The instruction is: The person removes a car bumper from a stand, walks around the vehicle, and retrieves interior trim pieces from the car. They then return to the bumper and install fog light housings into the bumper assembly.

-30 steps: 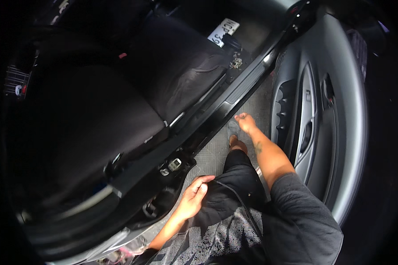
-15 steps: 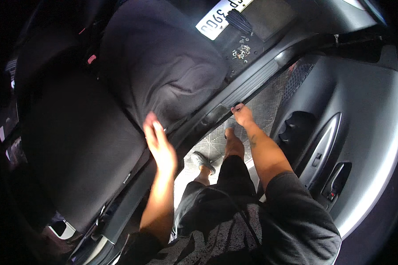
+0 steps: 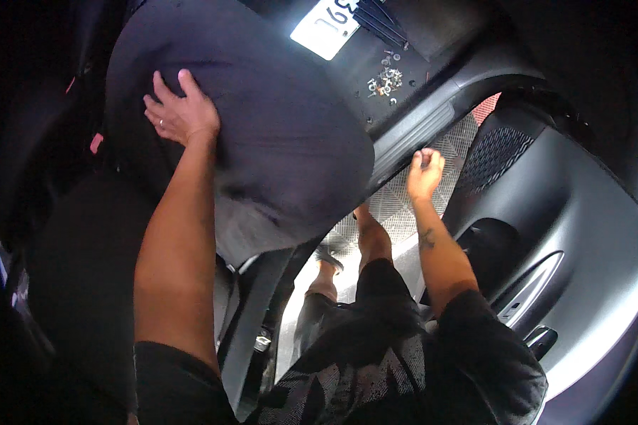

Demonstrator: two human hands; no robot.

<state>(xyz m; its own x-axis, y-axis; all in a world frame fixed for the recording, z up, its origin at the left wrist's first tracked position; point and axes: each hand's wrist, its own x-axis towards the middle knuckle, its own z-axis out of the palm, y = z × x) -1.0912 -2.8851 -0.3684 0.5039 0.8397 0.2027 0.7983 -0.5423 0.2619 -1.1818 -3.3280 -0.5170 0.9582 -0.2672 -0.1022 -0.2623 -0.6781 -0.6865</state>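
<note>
Head view: the left and lower-left of the frame sink into shadow, so the car's interior there is hard to make out. The left hand (image 3: 181,113) lies flat, fingers spread, on the dark fabric-covered car seat (image 3: 276,149) in the upper centre, gripping nothing. The right hand (image 3: 424,173), fingers curled loosely, touches the black plastic door sill (image 3: 411,134); whether it holds anything cannot be told. Small metal screws (image 3: 384,79) lie scattered above the sill.

White rectangular plate (image 3: 327,25) with dark characters, on the car's floor
</note>
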